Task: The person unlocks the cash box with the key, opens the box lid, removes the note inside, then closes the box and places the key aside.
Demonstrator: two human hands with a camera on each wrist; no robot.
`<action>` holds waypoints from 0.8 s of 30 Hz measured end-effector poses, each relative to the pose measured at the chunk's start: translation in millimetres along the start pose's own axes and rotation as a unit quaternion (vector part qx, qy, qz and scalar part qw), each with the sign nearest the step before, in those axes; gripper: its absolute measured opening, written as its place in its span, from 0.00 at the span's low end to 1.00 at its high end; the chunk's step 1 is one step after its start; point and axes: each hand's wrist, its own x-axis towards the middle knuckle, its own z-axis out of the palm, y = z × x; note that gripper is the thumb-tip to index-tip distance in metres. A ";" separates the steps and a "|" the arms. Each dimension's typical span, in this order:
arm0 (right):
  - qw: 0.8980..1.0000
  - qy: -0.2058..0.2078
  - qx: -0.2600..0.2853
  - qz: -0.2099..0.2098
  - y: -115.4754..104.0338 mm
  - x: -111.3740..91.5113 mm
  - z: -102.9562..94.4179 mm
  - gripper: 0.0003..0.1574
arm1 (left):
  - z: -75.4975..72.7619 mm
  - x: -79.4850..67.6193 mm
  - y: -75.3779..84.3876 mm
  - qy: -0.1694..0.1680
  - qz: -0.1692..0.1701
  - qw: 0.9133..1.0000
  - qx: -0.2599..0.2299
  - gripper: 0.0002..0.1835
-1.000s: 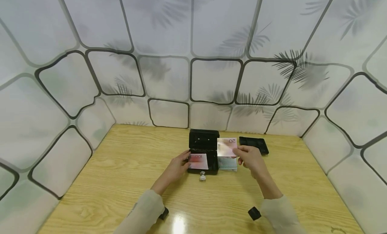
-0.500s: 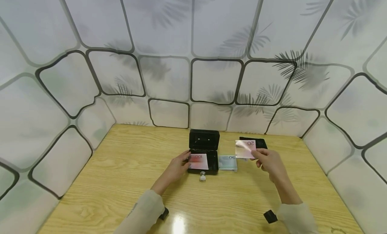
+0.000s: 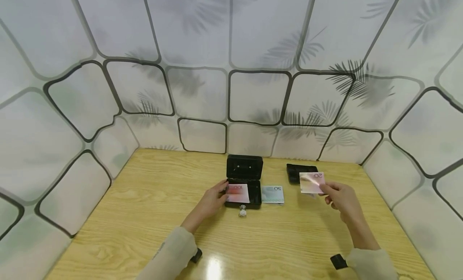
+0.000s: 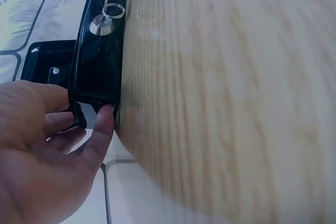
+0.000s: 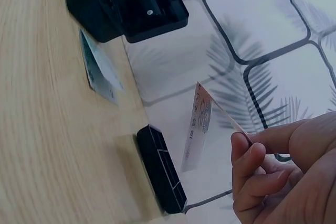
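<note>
Left hand: grips black box on the left side; steady pressure suits.
Right hand: pinches pink note at the right; best held level, uncreased.

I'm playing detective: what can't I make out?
Head view: anything under the red 100 note in the black box.
Head view: part of the black tray, behind the pink 20 note.
Left wrist view: box contents, behind its front wall.
Right wrist view: one box end, cut off by top edge.
</note>
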 end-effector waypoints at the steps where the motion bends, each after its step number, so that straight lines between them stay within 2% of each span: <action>1: 1.000 -0.001 -0.005 0.002 2.0 0.3 -0.8 0.26 | 0.0 0.1 0.2 0.000 -0.001 1.000 0.001 0.27; 11: 1.000 -0.008 -0.023 0.006 24.2 10.2 5.2 0.26 | 0.7 0.7 1.3 -0.007 -0.013 1.000 0.006 0.27; 18: 1.000 -0.006 -0.014 0.025 31.6 13.6 14.1 0.21 | -0.2 0.0 1.9 -0.004 0.000 1.000 0.007 0.27; 24: 0.999 -0.012 -0.013 0.028 38.5 17.0 21.3 0.21 | 0.8 -0.1 1.6 -0.004 -0.004 1.000 0.004 0.27</action>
